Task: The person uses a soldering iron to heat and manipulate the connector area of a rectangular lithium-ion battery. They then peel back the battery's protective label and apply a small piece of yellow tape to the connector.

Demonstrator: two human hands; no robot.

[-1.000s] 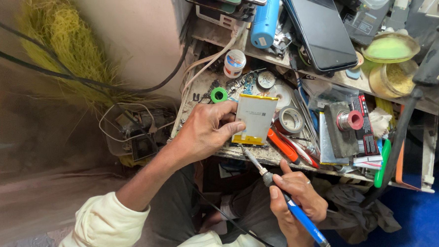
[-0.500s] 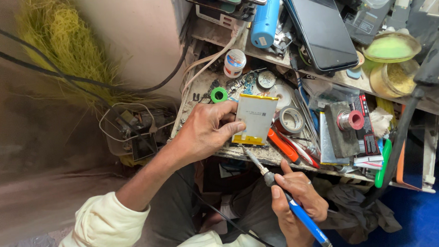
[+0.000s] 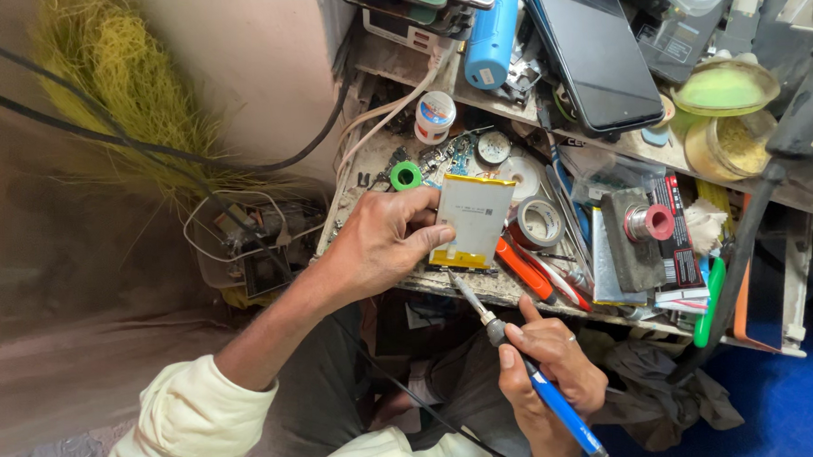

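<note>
Left hand (image 3: 380, 243) gripping flat battery (image 3: 473, 220), right hand (image 3: 545, 359) holding soldering iron (image 3: 522, 360)

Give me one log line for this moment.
left hand: holds battery on bench | right hand: grips soldering iron, tip near battery edge
</note>
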